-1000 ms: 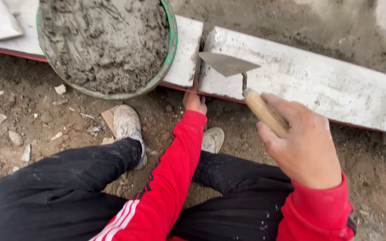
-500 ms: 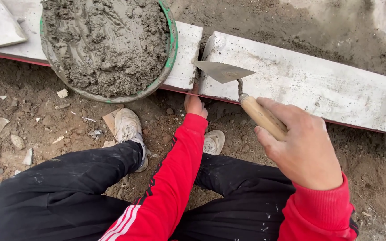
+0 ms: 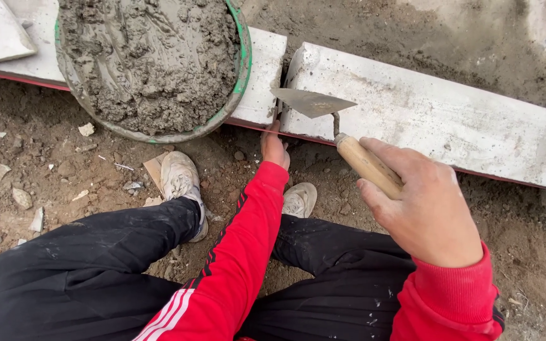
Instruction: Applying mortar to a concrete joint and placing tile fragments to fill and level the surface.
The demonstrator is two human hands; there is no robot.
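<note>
I am gripping the wooden handle of a trowel (image 3: 323,107) in my right hand (image 3: 428,208), fingers clenched around it, so its pointed blade is hovering flat just over the gap between two white kerb slabs (image 3: 437,120). My left hand (image 3: 274,148) is reaching down to the near edge of that gap; whether its fingers are holding anything I cannot tell. A green-rimmed basin of wet mortar (image 3: 153,63) is sitting on the left slab, near the blade. No packages, labels or signs are showing.
</note>
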